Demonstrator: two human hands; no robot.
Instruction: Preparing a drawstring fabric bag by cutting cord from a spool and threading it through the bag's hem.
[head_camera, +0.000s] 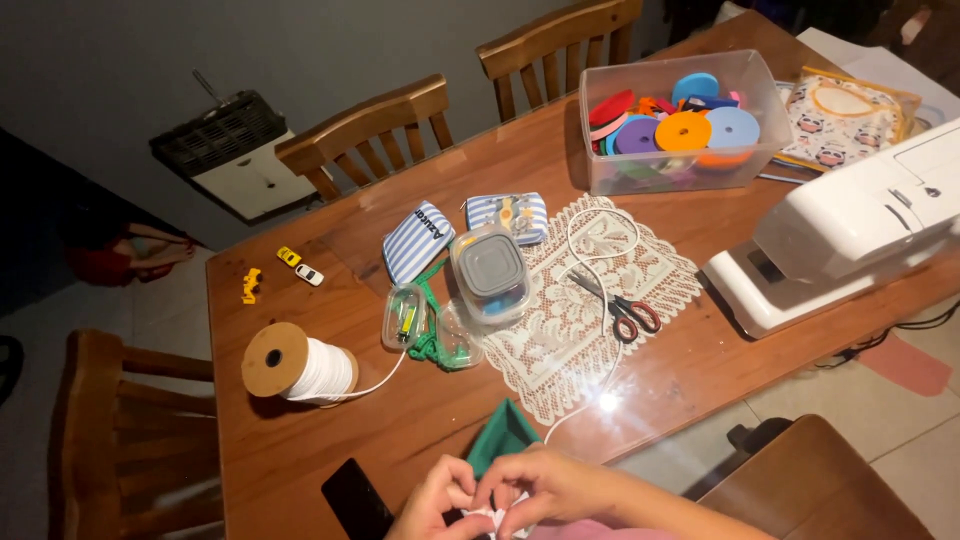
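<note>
I sit at a home dining table (700, 370) turned sewing corner: wooden chairs (370, 130) stand around it on a tiled floor, a sewing machine (850, 230) sits on the right, and a lace mat (580, 320), scissors (625, 310), a cord spool (300, 365) and a box of ribbon rolls (680, 125) lie on top.

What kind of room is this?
Probably a home dining table used for sewing: a white sewing machine, a spool of white cord, scissors, and wooden chairs round the table.
</note>
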